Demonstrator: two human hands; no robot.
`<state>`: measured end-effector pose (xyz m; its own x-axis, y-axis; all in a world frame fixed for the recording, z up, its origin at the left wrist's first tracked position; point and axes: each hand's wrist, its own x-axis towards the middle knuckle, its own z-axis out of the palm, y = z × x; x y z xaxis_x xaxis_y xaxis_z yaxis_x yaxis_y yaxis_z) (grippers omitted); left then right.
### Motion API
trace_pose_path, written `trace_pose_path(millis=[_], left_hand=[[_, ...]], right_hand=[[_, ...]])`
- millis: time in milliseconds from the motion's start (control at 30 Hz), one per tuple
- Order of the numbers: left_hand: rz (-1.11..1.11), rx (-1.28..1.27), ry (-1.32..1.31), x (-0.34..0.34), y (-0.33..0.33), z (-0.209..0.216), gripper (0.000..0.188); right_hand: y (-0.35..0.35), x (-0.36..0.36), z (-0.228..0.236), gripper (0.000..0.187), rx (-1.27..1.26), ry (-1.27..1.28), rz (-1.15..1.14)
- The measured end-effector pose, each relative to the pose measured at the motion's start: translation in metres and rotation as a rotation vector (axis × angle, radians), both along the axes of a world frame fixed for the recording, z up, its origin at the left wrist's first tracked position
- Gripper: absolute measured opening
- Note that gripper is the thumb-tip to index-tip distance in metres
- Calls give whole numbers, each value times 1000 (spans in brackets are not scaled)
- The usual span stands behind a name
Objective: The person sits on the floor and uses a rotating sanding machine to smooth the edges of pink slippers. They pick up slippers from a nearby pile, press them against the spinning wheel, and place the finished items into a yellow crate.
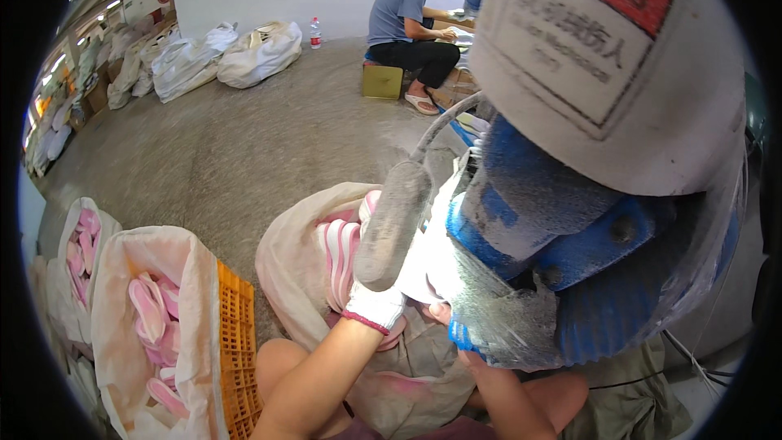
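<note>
Work looks midway, with pink soles (151, 318) in the left sack (112, 301) and striped soles (340, 257) in the near middle bag (285, 240), finished ones indistinguishable, while the gloved left hand (377, 307) and right hand (441, 313) meet beside the blue machine (509, 236), their fingers' grip impossible to tell.

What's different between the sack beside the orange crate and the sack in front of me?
The crate-side sack stands upright against the orange crate; the front sack sags loosely. The crate-side sack holds jumbled pink pieces; the front sack shows striped pink-and-white pieces nested together. Both are pale, open sacks.
</note>
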<state>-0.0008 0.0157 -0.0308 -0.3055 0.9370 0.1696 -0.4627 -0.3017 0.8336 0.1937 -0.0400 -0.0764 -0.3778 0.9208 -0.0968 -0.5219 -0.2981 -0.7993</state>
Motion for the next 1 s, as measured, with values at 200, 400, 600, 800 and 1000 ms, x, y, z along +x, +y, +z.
trace_pose_path(millis=[200, 400, 600, 800, 1000], left_hand=[[-212, -47, -644, -7, -65, -27, 46], [-427, -346, -680, -13, -101, -86, 63], [-430, -479, -591, 6, -100, -90, 69], [-365, -424, -591, 11, -102, -89, 66], [-255, -302, -594, -18, -94, -62, 68]], right_hand=[[-48, -21, 44, 54, 380, -671, 163], [-136, -32, 24, 64, 174, -342, -134], [-139, -16, 16, 66, 132, -387, -156], [-134, -2, 14, 52, -68, -323, -232], [-129, 17, 9, 49, -254, -236, -119]])
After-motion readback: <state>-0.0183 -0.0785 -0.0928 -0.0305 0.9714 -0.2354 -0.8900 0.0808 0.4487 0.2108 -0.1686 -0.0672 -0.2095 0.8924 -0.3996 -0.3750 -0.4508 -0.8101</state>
